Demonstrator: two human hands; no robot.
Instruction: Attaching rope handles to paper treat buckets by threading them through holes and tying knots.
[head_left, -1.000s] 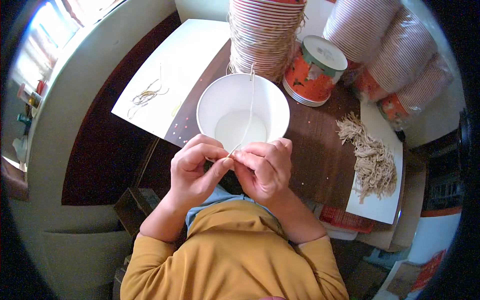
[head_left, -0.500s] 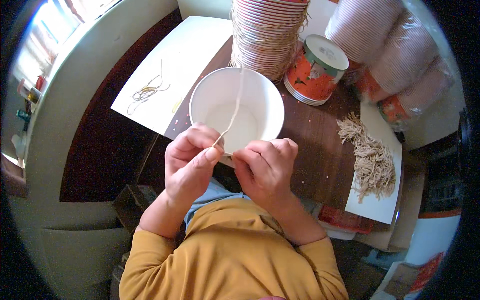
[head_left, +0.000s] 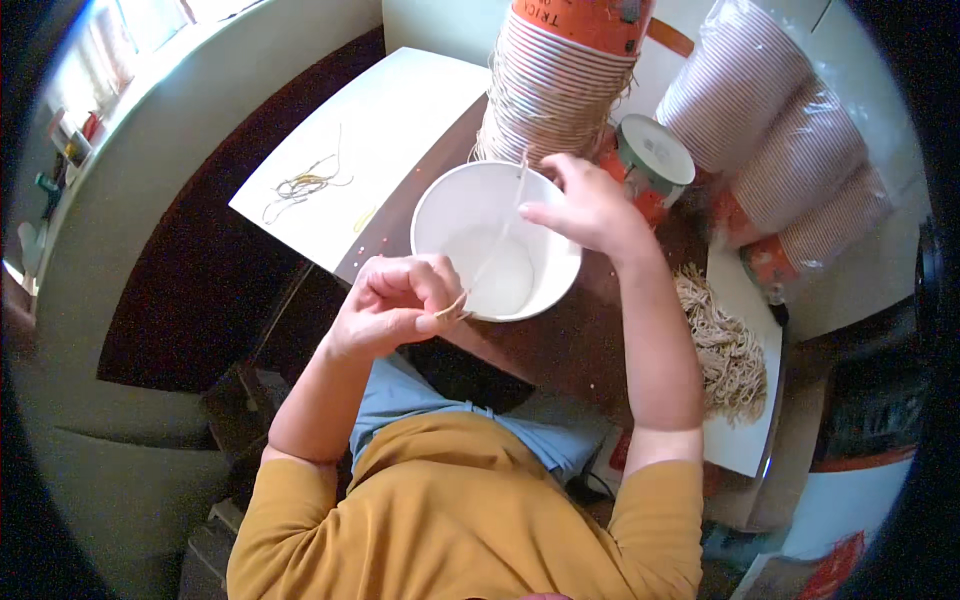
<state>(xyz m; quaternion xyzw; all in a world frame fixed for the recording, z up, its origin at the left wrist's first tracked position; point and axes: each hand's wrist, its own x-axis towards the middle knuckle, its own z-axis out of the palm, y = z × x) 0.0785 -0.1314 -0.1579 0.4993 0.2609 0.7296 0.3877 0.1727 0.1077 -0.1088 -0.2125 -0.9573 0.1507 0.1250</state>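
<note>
A white paper bucket stands at the table's edge in front of me, its mouth facing up. A thin pale cord runs across the mouth from the far rim to the near rim. My left hand is closed at the near rim, pinching the cord's near end between thumb and forefinger. Over the far right rim reaches my right hand, its thumb and fingers apart. Its fingertips are near the cord's far end, and nothing shows gripped between them.
Behind the bucket rises a tall stack of nested buckets with cords hanging. An upturned bucket and plastic-wrapped stacks stand right. A bundle of cords lies on a white sheet, with loose strands on another sheet left.
My right hand has left the near rim and moved away from me to the far right rim, opening. My left hand still pinches the cord. The view has shifted slightly.
</note>
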